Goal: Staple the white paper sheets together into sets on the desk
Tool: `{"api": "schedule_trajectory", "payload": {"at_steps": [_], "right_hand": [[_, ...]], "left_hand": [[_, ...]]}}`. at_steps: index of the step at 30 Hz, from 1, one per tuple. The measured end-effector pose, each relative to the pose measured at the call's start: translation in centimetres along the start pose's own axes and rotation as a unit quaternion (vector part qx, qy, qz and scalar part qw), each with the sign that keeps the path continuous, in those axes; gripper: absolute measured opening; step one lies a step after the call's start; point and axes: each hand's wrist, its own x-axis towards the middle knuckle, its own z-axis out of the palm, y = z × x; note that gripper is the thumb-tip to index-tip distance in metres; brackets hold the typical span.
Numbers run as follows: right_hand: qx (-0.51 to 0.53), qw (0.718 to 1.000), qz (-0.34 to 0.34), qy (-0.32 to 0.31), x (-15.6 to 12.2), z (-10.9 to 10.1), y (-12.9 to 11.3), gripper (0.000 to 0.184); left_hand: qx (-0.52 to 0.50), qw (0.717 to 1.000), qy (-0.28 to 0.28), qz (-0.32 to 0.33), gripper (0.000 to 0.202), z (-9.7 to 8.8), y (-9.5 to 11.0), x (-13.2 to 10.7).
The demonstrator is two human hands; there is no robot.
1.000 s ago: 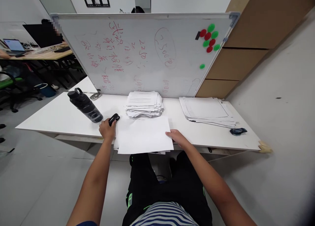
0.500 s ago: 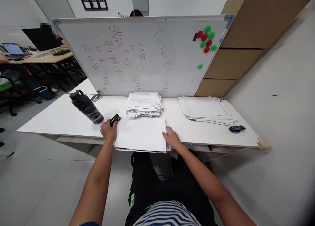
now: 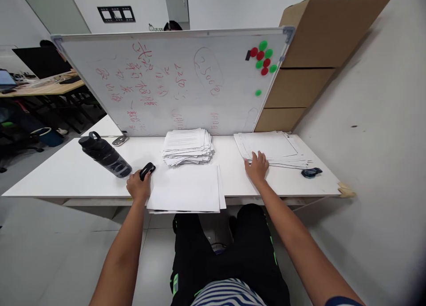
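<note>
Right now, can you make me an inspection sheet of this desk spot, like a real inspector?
Surface: white desk; loose sheets overhang its front edge.
Job's things: those sheets, a thick paper stack behind them, a flatter stack at right.
Clutter: dark bottle, small dark item.
Hands: left hand grips a black stapler-like tool; right hand touches the flatter stack.
Cables: nothing seen on the desk.
Surroundings: whiteboard with round magnets behind; cardboard boxes at right rear.

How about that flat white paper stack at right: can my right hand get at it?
Likely yes: your right hand is at the near edge of the white paper stack, nothing visibly blocking it.
</note>
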Motion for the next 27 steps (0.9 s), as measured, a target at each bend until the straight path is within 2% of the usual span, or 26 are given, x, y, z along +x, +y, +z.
{"api": "schedule_trajectory", "payload": {"at_steps": [4,7,12,15,18,27], "right_hand": [[-0.003,0.996,0.049,-0.077,1.5,1.1,2.4,0.072],[0.006,0.997,0.058,-0.054,1.3,1.4,2.5,0.073],[-0.018,1.0,0.006,-0.013,0.6,1.1,1.9,0.059],[-0.03,0.998,-0.058,-0.017,0.6,1.0,1.9,0.046],[-0.037,0.994,-0.101,-0.023,0.8,1.2,2.0,0.042],[-0.033,0.995,-0.088,-0.037,1.2,1.6,2.2,0.049]], "left_hand": [[0.002,1.0,0.011,0.012,0.048,0.1,0.0,0.1],[0.008,1.0,0.016,0.008,0.051,0.2,-0.1,0.2],[0.013,1.0,0.019,0.002,0.054,0.4,0.1,0.3],[0.018,1.0,0.02,0.004,0.053,0.3,0.2,0.3],[0.025,1.0,0.018,0.003,0.052,0.3,0.3,0.3],[0.022,1.0,0.012,-0.004,0.053,0.2,0.6,0.3]]}}
